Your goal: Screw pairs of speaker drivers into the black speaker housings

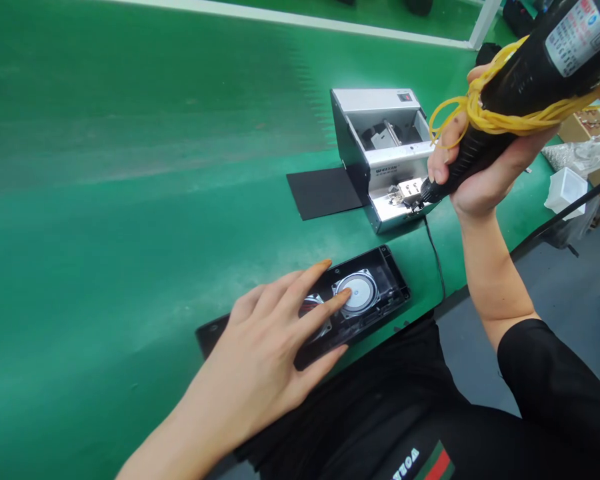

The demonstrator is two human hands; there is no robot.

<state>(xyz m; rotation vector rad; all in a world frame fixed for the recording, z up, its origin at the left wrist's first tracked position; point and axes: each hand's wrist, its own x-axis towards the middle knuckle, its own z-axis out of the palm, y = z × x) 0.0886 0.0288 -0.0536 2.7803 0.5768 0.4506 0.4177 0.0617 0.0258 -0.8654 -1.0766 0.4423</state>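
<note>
My right hand grips a black electric screwdriver with yellow bands wound about its body. The driver's tip reaches the front of a silver and black screw feeder, at its small metal block; the exact contact there is hard to see. My left hand lies spread over a long black speaker housing. One of its fingers touches a round speaker driver inside the housing. Partly under my fingers is a second round driver. The hand covers much of the housing's left part.
The green work table spreads to the left and back. A black flat sheet lies beside the feeder. From the feeder a black cable runs to the table's front edge. A white plastic box and cardboard trays stand at right.
</note>
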